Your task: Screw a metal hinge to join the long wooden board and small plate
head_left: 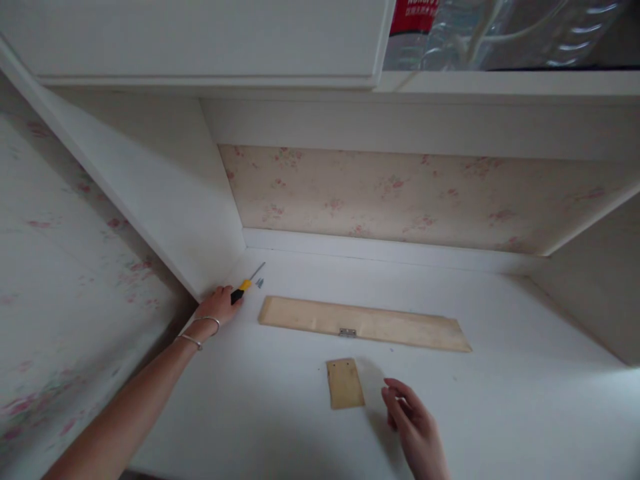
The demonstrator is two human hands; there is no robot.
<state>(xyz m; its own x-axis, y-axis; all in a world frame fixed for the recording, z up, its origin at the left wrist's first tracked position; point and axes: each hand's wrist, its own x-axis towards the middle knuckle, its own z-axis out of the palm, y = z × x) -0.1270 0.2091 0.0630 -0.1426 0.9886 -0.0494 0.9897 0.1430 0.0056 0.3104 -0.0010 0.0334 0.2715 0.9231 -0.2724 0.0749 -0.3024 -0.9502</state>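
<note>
A red label [414,17], blurred and cut off but possibly reading "NONGFU," marks a clear bottle [406,52] above the long tan board [380,322]. My left hand [220,305] closes on a screwdriver [244,287] near screws [259,283] off the board's left end; my right hand [409,417], half open, hovers below it beside a small tan panel [346,385]. Desk [510,373] stretches right of the board to a side wall [600,287].

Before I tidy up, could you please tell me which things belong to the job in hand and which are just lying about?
Likely the job's:
screwdriver, at the left hand
small metal pieces
long strip
hinge
small two-holed panel

Likely lying about:
red-labelled bottle on the upper shelf
</note>
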